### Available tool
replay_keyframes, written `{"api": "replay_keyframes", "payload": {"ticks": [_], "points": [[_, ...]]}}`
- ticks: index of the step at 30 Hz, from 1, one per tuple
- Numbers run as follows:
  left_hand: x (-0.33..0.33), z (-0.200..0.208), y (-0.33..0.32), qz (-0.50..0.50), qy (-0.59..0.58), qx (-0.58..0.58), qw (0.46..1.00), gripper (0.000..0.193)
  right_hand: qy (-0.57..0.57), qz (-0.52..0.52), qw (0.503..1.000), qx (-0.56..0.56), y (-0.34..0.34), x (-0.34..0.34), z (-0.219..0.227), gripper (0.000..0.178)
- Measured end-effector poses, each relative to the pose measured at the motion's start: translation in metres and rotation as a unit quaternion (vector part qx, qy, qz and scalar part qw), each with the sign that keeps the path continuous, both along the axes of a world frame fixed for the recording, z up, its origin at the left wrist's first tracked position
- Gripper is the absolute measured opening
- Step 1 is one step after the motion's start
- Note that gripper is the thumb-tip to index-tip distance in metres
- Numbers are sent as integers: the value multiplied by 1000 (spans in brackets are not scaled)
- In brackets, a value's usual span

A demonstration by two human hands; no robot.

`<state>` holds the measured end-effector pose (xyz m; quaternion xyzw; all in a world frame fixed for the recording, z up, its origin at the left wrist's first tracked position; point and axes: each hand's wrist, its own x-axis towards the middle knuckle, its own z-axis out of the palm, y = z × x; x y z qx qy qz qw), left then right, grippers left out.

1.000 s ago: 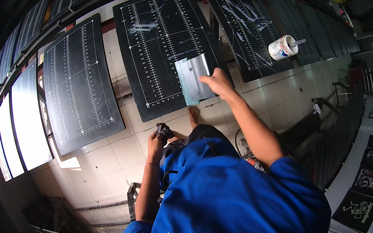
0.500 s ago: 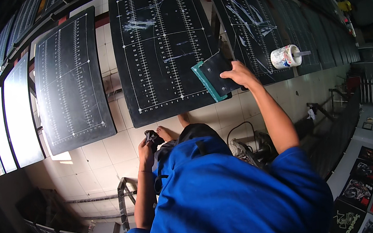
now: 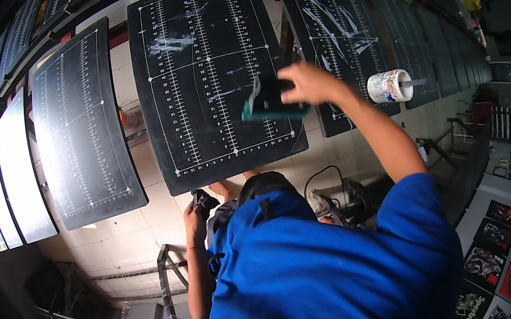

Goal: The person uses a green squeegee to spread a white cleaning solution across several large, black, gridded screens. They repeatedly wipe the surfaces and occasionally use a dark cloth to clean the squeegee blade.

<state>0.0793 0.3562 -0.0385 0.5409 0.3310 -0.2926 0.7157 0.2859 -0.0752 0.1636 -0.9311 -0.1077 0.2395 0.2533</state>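
My right hand [image 3: 312, 83] is closed around a squeegee [image 3: 269, 107] with a dark holder and a green blade. The squeegee is over the lower right part of a black board [image 3: 193, 119] marked with white ruler lines. I cannot tell whether its blade touches the surface. White smears [image 3: 171, 44] mark the board's upper left, with fainter streaks near its middle. Down by my waist, my left hand [image 3: 193, 223] grips a crumpled dark cloth [image 3: 204, 199]. Blur softens the right fingers and the squeegee.
On the neighbouring board [image 3: 341, 53], streaked with white, rests a stained white tub [image 3: 385, 87] with a handle sticking out. A grey board [image 3: 76, 130] lies to the left. Dark metal frames [image 3: 167, 279] stand behind me on the tiled floor, and printed pictures [image 3: 488, 258] lie at lower right.
My right hand has lifted and turned the squeegee, shifting it left and upward, so its blade now runs nearly crosswise. The whole view has swung slightly. My left hand still holds the cloth.
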Motion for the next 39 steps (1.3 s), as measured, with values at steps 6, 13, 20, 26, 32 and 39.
{"api": "replay_keyframes", "payload": {"ticks": [6, 13, 20, 26, 32, 39], "points": [[-4, -14, 2, 26, 4, -5, 1000, 23, 96, 5, 994, -45, -2, -62, -26, 57], [-26, -21, 4, 53, 27, -9, 998, 25, -22, 84, 996, -36, -32, 62, -45, 51], [-50, -13, 0, 116, 33, -3, 993, 24, -72, 119, 987, -78, -34, 242, -39, 62], [-44, 2, -12, 154, 34, -4, 987, 27, -161, 138, 975, -72, 4, 238, -11, 51], [-51, -20, -20, 211, 29, -20, 977, 28, 86, 188, 978, -15, 68, 128, -34, 50], [-50, 3, -24, 229, 29, -31, 972, 31, -186, 56, 979, -68, 0, 310, -48, 54]]}}
